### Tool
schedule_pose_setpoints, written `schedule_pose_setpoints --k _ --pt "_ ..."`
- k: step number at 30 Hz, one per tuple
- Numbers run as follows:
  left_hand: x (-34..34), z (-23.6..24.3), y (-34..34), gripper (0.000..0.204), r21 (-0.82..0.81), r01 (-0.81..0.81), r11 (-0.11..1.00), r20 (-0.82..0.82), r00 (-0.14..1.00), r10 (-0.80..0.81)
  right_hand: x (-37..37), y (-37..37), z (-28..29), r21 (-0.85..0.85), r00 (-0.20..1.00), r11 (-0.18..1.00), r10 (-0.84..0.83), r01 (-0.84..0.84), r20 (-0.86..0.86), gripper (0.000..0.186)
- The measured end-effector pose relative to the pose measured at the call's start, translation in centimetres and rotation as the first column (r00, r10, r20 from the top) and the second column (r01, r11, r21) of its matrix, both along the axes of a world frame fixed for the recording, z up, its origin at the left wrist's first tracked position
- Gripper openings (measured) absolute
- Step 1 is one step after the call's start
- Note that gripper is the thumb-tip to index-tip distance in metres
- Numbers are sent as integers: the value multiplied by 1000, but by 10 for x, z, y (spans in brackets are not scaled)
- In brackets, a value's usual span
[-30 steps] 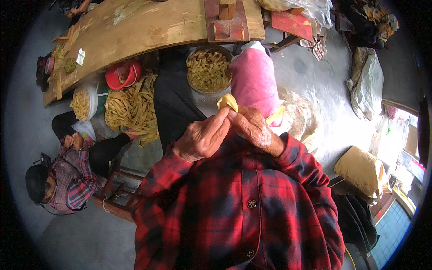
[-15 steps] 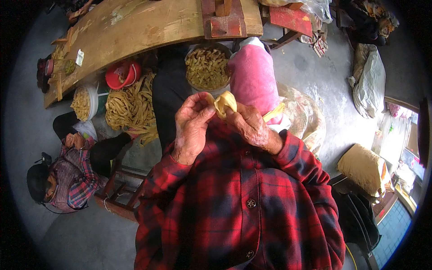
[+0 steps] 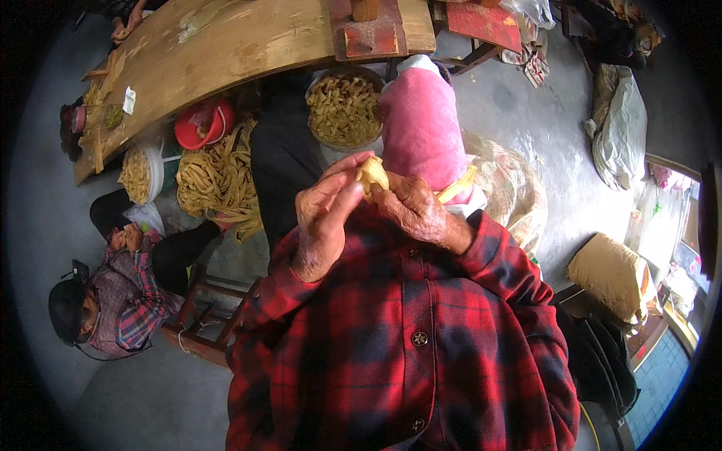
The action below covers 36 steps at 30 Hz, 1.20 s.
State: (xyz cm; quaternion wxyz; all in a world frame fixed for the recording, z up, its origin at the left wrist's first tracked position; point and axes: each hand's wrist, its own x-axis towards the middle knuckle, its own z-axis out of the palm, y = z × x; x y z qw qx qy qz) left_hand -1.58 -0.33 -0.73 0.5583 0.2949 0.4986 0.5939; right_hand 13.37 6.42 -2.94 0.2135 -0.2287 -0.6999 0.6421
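Note:
A pale yellow folded strip [image 3: 372,175], soft and leaf-like, is held up between my two hands over my lap. My left hand [image 3: 325,218] has its long fingers fairly straight, their tips and the thumb closed lightly at the strip's left side. My right hand [image 3: 421,213] pinches the right side between thumb and bent fingers. A yellow tail [image 3: 457,186] sticks out beyond the right hand, over a pink cloth [image 3: 423,124] on my leg; whether it joins the folded part is hidden. Just ahead stands a round tub [image 3: 380,139] full of small folded yellowish pieces.
Long yellowish strips [image 3: 218,177] lie heaped to the left, near a red bucket [image 3: 224,124] and a white bucket [image 3: 156,174] of pieces. A wooden table [image 3: 248,45] spans the front. Another person [image 3: 120,301] sits left. A woven sack [image 3: 511,188] lies right.
My left fingers have straightened and the left thumb has shifted a little lower. The folded strip looks turned and more closed up. My right hand keeps its pinch.

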Motion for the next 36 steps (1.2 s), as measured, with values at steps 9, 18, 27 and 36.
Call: schedule_pose_setpoints --k 9,18,27,36 --pt "9 1 0 30 -97 -6 995 293 955 35 1 1 10 22 998 999 47 -46 -35 16" --pt "10 8 0 20 83 75 994 319 943 -98 10 2 19 532 1000 846 10 -9 0 16" --pt "5 5 -4 27 -230 233 945 14 972 -236 19 18 10 826 988 557 -51 -91 143 22" --pt "-3 16 -9 21 -182 441 879 35 896 -442 40 33 35 689 948 652 189 -315 255 24"
